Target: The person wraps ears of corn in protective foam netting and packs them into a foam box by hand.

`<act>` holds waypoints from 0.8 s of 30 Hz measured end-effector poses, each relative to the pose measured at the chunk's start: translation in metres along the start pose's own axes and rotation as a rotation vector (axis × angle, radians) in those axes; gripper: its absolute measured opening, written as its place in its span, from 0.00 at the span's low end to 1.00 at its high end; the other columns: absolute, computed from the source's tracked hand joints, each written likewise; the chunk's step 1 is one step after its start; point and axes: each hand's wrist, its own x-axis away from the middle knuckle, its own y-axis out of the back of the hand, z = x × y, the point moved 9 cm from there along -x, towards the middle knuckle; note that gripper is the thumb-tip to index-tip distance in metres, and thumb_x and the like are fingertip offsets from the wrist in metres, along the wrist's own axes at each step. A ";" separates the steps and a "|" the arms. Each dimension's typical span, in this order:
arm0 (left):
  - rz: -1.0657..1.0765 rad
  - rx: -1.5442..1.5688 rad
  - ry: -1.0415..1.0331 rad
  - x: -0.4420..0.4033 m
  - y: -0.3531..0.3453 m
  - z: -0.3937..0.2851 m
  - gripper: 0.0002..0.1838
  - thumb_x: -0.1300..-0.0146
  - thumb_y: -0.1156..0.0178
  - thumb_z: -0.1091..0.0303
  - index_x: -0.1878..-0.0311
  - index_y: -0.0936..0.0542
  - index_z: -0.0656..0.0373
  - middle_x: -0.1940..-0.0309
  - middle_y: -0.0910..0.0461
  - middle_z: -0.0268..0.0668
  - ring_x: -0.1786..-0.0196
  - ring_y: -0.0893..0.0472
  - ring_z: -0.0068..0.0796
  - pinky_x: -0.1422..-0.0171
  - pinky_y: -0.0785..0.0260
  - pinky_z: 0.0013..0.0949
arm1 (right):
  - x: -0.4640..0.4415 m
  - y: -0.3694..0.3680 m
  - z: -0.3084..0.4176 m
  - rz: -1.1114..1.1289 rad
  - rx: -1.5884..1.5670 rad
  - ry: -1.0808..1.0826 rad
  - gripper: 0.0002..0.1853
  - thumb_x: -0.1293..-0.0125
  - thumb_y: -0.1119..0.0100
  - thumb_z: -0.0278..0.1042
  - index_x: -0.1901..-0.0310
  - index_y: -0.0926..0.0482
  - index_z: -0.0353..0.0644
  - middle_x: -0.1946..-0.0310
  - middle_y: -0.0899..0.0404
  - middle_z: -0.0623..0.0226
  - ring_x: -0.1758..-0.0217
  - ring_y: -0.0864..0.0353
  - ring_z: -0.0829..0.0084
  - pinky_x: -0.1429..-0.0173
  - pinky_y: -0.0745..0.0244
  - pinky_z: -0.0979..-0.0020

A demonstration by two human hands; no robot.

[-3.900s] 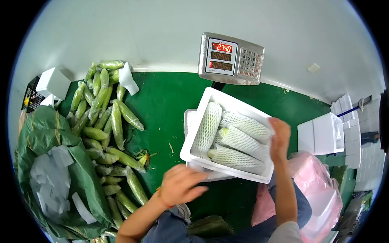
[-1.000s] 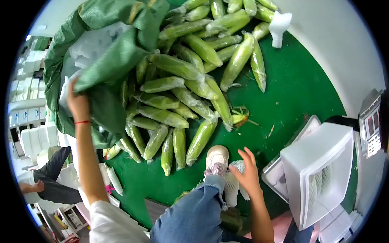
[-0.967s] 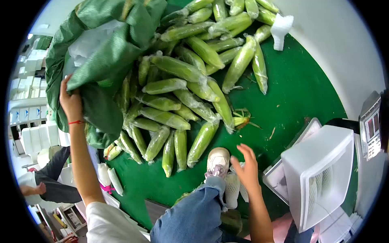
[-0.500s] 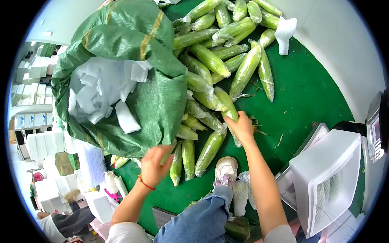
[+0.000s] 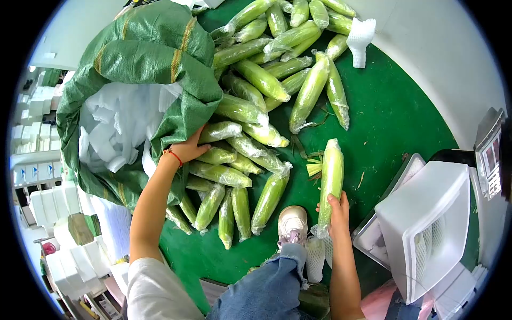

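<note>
My right hand is closed round the lower end of a plastic-wrapped ear of corn, which points away from me above the green surface. At the near side of a green woven sack, my left hand grips the folded edge, its fingers partly hidden by the fabric. White foam pieces fill the sack's mouth. Beside that hand lie several wrapped ears of corn, and a larger heap of wrapped corn spreads behind them.
A white foam net sleeve lies at the heap's far right. On my right are a translucent plastic bin and a device with a keypad. More foam sleeves lie by my shoe. White boxes are stacked at left.
My right hand has lifted the corn off the heap and brought it right and toward me. My left hand has moved forward to the sack's edge, which is pushed left, showing more corn.
</note>
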 end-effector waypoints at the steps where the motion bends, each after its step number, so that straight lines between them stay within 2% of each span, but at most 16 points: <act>1: 0.071 0.042 0.038 -0.003 0.003 -0.003 0.40 0.48 0.35 0.51 0.34 0.35 0.59 0.37 0.34 0.53 0.32 0.37 0.51 0.27 0.49 0.43 | 0.000 -0.002 -0.001 0.005 0.002 -0.007 0.21 0.39 0.43 0.39 0.49 0.33 0.35 0.62 0.25 0.59 0.70 0.21 0.68 0.66 0.21 0.67; 4: 0.077 0.270 -0.021 -0.009 0.027 -0.049 0.40 0.51 0.33 0.54 0.35 0.35 0.60 0.39 0.33 0.51 0.33 0.36 0.47 0.27 0.49 0.41 | -0.002 -0.015 0.009 0.054 -0.056 -0.005 0.26 0.41 0.42 0.44 0.49 0.32 0.34 0.64 0.26 0.57 0.72 0.22 0.67 0.68 0.21 0.65; 5: -0.091 0.447 -0.014 -0.010 0.021 -0.045 0.42 0.51 0.33 0.54 0.34 0.36 0.62 0.39 0.33 0.48 0.33 0.36 0.42 0.27 0.49 0.38 | -0.002 -0.019 0.011 0.106 -0.112 -0.002 0.26 0.41 0.42 0.45 0.48 0.32 0.33 0.64 0.26 0.57 0.72 0.22 0.67 0.68 0.21 0.65; 6: -0.182 0.804 0.127 -0.012 0.024 -0.054 0.44 0.49 0.34 0.53 0.32 0.39 0.65 0.37 0.33 0.45 0.33 0.37 0.39 0.28 0.49 0.38 | -0.001 -0.022 0.014 0.162 -0.160 -0.003 0.26 0.42 0.42 0.45 0.48 0.32 0.33 0.64 0.26 0.56 0.72 0.22 0.67 0.68 0.21 0.64; 8: -0.357 1.280 0.284 -0.021 0.035 -0.063 0.43 0.45 0.36 0.53 0.31 0.41 0.65 0.36 0.34 0.43 0.33 0.36 0.38 0.28 0.47 0.37 | -0.010 -0.032 0.030 0.192 -0.119 -0.021 0.29 0.43 0.40 0.42 0.44 0.33 0.33 0.59 0.25 0.57 0.66 0.21 0.66 0.61 0.21 0.63; 9: -0.421 1.446 0.332 -0.032 0.028 -0.058 0.41 0.42 0.37 0.54 0.30 0.41 0.64 0.36 0.34 0.43 0.34 0.35 0.37 0.31 0.44 0.37 | -0.014 -0.045 0.045 0.180 -0.076 0.002 0.30 0.43 0.40 0.41 0.42 0.33 0.33 0.57 0.25 0.57 0.62 0.21 0.66 0.58 0.22 0.63; 10: -0.471 1.594 0.347 -0.039 0.036 -0.062 0.39 0.43 0.36 0.54 0.33 0.38 0.64 0.41 0.30 0.42 0.41 0.29 0.34 0.36 0.37 0.34 | -0.019 -0.060 0.059 0.164 -0.040 0.026 0.30 0.43 0.39 0.40 0.41 0.33 0.34 0.55 0.25 0.57 0.59 0.21 0.66 0.54 0.22 0.63; 12: -0.540 1.659 0.450 -0.049 0.028 -0.054 0.36 0.42 0.36 0.54 0.35 0.36 0.63 0.44 0.27 0.40 0.45 0.27 0.32 0.41 0.34 0.33 | -0.038 -0.107 0.108 0.302 0.076 0.315 0.32 0.43 0.38 0.38 0.38 0.34 0.35 0.49 0.26 0.60 0.49 0.24 0.68 0.44 0.28 0.65; 14: -0.601 1.762 0.463 -0.061 0.011 -0.044 0.35 0.41 0.36 0.54 0.36 0.34 0.62 0.46 0.27 0.39 0.46 0.26 0.32 0.43 0.33 0.33 | -0.062 -0.164 0.135 0.479 0.075 0.385 0.33 0.44 0.34 0.37 0.38 0.34 0.35 0.52 0.25 0.63 0.50 0.24 0.72 0.45 0.29 0.71; 15: -0.616 1.815 0.462 -0.070 0.006 -0.046 0.34 0.41 0.37 0.53 0.36 0.33 0.61 0.47 0.26 0.39 0.47 0.25 0.31 0.44 0.32 0.33 | -0.069 -0.195 0.150 0.569 0.145 0.438 0.33 0.43 0.34 0.39 0.39 0.33 0.36 0.49 0.24 0.61 0.48 0.25 0.72 0.43 0.29 0.69; 17: -0.528 1.988 0.469 -0.075 0.016 -0.072 0.30 0.38 0.41 0.49 0.40 0.29 0.60 0.49 0.24 0.39 0.50 0.23 0.32 0.47 0.29 0.34 | -0.089 -0.246 0.149 0.681 0.174 0.372 0.33 0.44 0.35 0.44 0.39 0.31 0.35 0.48 0.23 0.57 0.46 0.24 0.68 0.42 0.30 0.67; 18: -0.479 2.051 0.464 -0.078 0.016 -0.079 0.29 0.37 0.43 0.48 0.40 0.28 0.60 0.49 0.24 0.40 0.51 0.22 0.33 0.47 0.29 0.34 | -0.096 -0.267 0.130 0.782 0.179 0.190 0.36 0.43 0.36 0.44 0.36 0.34 0.35 0.45 0.27 0.59 0.42 0.29 0.70 0.38 0.35 0.69; 20: -0.422 2.020 0.375 -0.082 0.009 -0.081 0.29 0.36 0.45 0.48 0.41 0.29 0.61 0.50 0.23 0.41 0.51 0.21 0.33 0.47 0.28 0.33 | -0.099 -0.274 0.117 0.792 0.345 0.207 0.37 0.44 0.36 0.44 0.35 0.36 0.35 0.42 0.29 0.58 0.40 0.30 0.70 0.37 0.36 0.68; 22: -0.414 1.914 0.407 -0.065 0.010 -0.094 0.27 0.35 0.44 0.51 0.41 0.28 0.61 0.52 0.22 0.41 0.52 0.21 0.32 0.48 0.28 0.32 | -0.081 -0.246 0.115 0.786 0.173 0.213 0.39 0.44 0.35 0.43 0.33 0.39 0.37 0.39 0.31 0.58 0.38 0.32 0.70 0.34 0.37 0.69; 23: -0.473 1.755 0.303 -0.057 0.018 -0.108 0.23 0.35 0.43 0.57 0.42 0.28 0.62 0.52 0.22 0.41 0.53 0.21 0.29 0.49 0.27 0.32 | -0.066 -0.228 0.107 0.785 0.052 0.185 0.41 0.45 0.35 0.39 0.31 0.42 0.38 0.37 0.33 0.60 0.35 0.35 0.70 0.32 0.39 0.67; 24: -0.416 1.654 0.236 -0.046 0.026 -0.138 0.22 0.36 0.42 0.63 0.42 0.30 0.63 0.52 0.22 0.40 0.53 0.21 0.28 0.50 0.27 0.32 | -0.052 -0.199 0.093 0.724 -0.001 0.095 0.40 0.45 0.36 0.36 0.31 0.42 0.38 0.37 0.34 0.61 0.33 0.37 0.68 0.30 0.40 0.65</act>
